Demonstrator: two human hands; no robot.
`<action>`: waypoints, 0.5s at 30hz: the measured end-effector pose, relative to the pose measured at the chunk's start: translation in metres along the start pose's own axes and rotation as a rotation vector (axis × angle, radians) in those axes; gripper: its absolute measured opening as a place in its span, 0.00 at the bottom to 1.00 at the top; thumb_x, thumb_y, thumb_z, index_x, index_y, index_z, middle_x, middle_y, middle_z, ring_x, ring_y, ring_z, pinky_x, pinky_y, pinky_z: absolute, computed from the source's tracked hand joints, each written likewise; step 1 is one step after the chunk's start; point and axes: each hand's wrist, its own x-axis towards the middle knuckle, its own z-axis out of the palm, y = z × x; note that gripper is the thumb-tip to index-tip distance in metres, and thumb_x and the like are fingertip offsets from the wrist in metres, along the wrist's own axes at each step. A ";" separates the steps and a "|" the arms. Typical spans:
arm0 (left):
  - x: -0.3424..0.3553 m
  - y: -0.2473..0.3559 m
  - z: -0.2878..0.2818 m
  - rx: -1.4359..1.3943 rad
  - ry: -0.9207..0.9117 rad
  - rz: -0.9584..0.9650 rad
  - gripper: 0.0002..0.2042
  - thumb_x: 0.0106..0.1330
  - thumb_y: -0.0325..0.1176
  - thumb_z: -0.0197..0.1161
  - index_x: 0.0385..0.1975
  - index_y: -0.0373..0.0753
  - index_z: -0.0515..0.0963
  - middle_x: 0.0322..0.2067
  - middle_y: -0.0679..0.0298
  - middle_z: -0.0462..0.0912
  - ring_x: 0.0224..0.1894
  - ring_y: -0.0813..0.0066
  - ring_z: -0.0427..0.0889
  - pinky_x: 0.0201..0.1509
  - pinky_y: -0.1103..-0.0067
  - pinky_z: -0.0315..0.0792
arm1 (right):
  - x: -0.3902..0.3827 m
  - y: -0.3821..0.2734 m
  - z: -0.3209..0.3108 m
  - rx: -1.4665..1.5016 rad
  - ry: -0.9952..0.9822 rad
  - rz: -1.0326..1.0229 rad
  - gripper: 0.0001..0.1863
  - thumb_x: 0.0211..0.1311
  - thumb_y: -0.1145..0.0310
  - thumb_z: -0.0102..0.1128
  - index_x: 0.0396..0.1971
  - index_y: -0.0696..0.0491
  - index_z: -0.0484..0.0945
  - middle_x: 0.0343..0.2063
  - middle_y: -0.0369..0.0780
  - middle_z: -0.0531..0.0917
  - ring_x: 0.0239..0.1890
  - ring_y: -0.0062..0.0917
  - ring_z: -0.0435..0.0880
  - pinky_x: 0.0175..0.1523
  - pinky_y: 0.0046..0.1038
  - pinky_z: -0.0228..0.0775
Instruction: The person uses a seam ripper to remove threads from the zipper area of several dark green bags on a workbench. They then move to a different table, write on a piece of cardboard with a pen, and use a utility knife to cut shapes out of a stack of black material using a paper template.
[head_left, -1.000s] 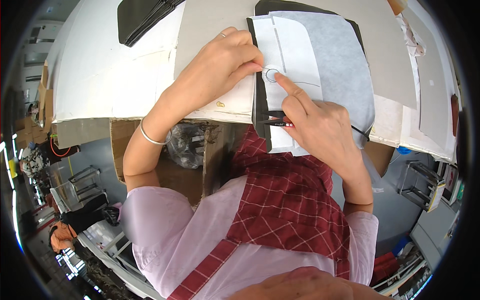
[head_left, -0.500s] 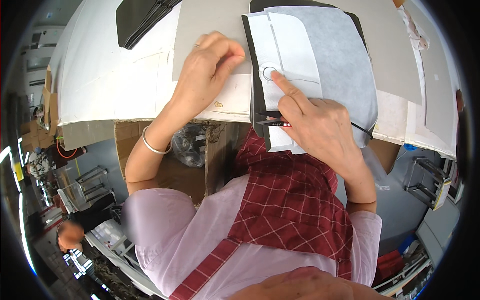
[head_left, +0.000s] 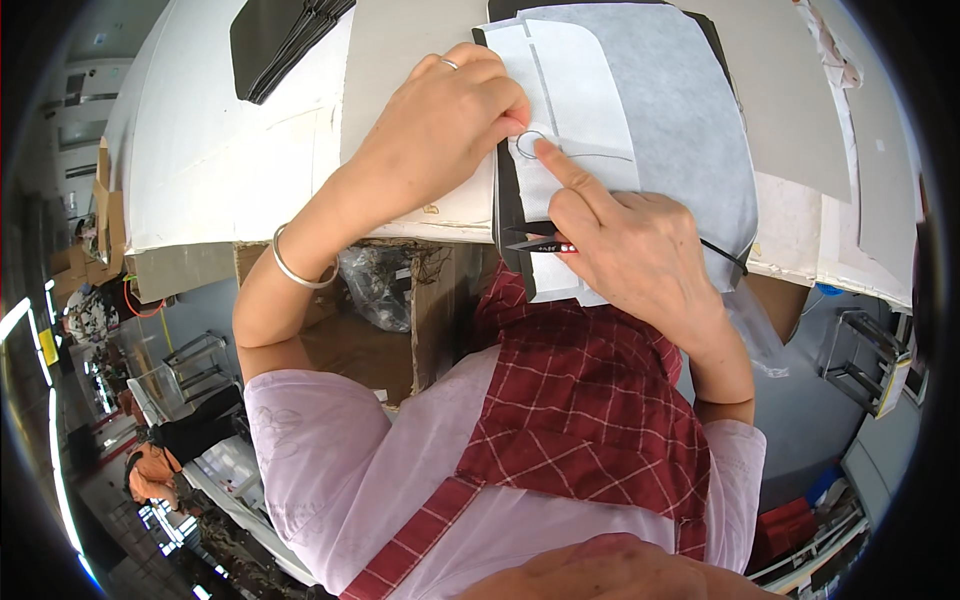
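A pale fabric piece (head_left: 690,130) with dark edging lies over the near edge of the table, a white strip (head_left: 585,80) along its left side. On the strip a dark thread (head_left: 600,156) forms a small loop and trails to the right. My right hand (head_left: 635,245) presses its outstretched index finger beside the loop. Its other fingers are curled around black thread snips (head_left: 540,240), whose blades point left. My left hand (head_left: 450,120) has thumb and fingers pinched together at the loop's upper left; whatever is between the fingertips is too small to make out.
Black flat pieces (head_left: 285,45) are stacked at the far left of the white table (head_left: 200,150). Grey board (head_left: 800,130) lies under the fabric. Below the table edge stands a cardboard box (head_left: 350,350) with clear plastic in it. Another person (head_left: 155,470) is at the lower left.
My left hand has moved right, from beside the fabric onto its left edge next to the thread loop. My right hand stays pressed in place with the snips.
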 end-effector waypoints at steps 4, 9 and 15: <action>-0.004 -0.010 0.007 -0.300 0.042 -0.087 0.04 0.63 0.27 0.64 0.35 0.36 0.78 0.38 0.59 0.80 0.53 0.60 0.76 0.52 0.69 0.70 | -0.001 0.001 0.001 0.019 0.018 -0.006 0.14 0.43 0.68 0.70 0.24 0.50 0.70 0.58 0.36 0.81 0.17 0.19 0.77 0.22 0.22 0.68; -0.006 0.000 0.003 -0.282 0.067 -0.056 0.04 0.63 0.26 0.64 0.34 0.36 0.78 0.38 0.59 0.80 0.52 0.58 0.76 0.53 0.68 0.72 | -0.001 0.002 0.003 0.009 0.037 -0.003 0.14 0.42 0.68 0.70 0.24 0.50 0.70 0.58 0.36 0.81 0.16 0.19 0.77 0.22 0.22 0.69; -0.001 -0.003 0.005 -0.177 0.052 0.000 0.03 0.64 0.26 0.64 0.34 0.35 0.78 0.38 0.59 0.80 0.51 0.59 0.76 0.51 0.68 0.72 | 0.000 0.001 0.002 0.003 0.038 -0.006 0.14 0.42 0.68 0.70 0.23 0.50 0.70 0.57 0.35 0.81 0.16 0.18 0.77 0.22 0.22 0.69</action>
